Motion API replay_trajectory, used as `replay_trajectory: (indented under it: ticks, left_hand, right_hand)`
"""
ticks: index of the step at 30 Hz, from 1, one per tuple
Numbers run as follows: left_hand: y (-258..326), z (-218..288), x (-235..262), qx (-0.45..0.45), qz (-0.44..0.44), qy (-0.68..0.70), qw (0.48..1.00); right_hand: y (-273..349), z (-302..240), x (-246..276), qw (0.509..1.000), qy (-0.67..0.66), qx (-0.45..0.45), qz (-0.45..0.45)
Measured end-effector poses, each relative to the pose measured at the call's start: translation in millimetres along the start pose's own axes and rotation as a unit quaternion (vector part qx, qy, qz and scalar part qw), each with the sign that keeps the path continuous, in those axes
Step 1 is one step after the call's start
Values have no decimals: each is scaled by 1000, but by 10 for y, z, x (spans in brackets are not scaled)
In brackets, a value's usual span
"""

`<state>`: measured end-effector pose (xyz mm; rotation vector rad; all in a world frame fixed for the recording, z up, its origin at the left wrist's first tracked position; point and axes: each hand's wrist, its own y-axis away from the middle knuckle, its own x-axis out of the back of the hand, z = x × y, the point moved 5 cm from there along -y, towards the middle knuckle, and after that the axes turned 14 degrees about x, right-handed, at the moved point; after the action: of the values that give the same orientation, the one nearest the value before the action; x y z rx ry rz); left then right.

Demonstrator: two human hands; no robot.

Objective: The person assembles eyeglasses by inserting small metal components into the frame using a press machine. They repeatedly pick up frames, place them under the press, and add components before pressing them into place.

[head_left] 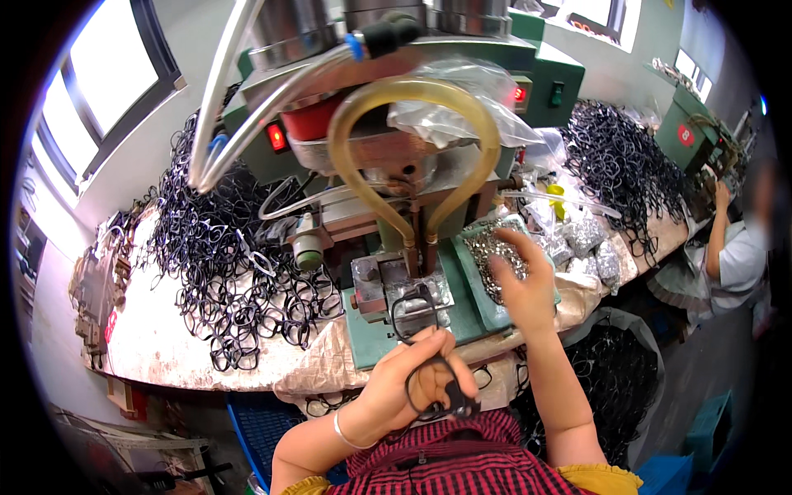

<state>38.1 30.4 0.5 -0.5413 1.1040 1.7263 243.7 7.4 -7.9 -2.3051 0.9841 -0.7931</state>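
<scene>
Dominating the upper middle of the frame, a green bench press machine with steel cylinders and a looped amber hose [412,124] stands on a worn, pale worktable [165,346]. To its left, filling the left centre, lies a big tangled heap of black plastic eyeglass frame fronts [223,256]; a second black heap [619,157] sits at the upper right, near another person in a pale shirt [734,256] at the right edge. Just right of the machine's base, a shallow tray of small shiny metal parts [495,252] rests in the centre-right.

The right hand [524,289] reaches over that tray, fingers spread and dipping toward the metal bits, closed on nothing that shows. In the lower centre, the left hand [412,384] is clamped around a thin black plastic eyeglass frame front [417,330], its upper rim poking up toward the machine's small steel fixture block [396,289].

The frame front looks very light, slightly springy and smooth, likely to twist or snap at the narrow bridge if squeezed hard. The best hold seems to be a pinch on the thicker outer corner of the rim, as now.
</scene>
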Motion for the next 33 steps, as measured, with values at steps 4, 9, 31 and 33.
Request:
replay_trajectory:
  ticks: [4, 9, 31, 33]
  left_hand:
    - [-133, -18, 24, -23, -7, 39, 999]
    - [-64, -24, 139, -16, 29, -4, 999]
    - [1431, 1150, 3027, -161, 794, -401, 428]
    - [1682, 999, 2656, -245, 822, -436, 272]
  right_hand:
    - [270, 565, 192, 986, 164, -1, 1]
    - [175, 359, -262, 905, 320, 220, -173]
    - [311, 744, -21, 972, -160, -120, 123]
    - [523, 720, 192, 977, -116, -129, 120]
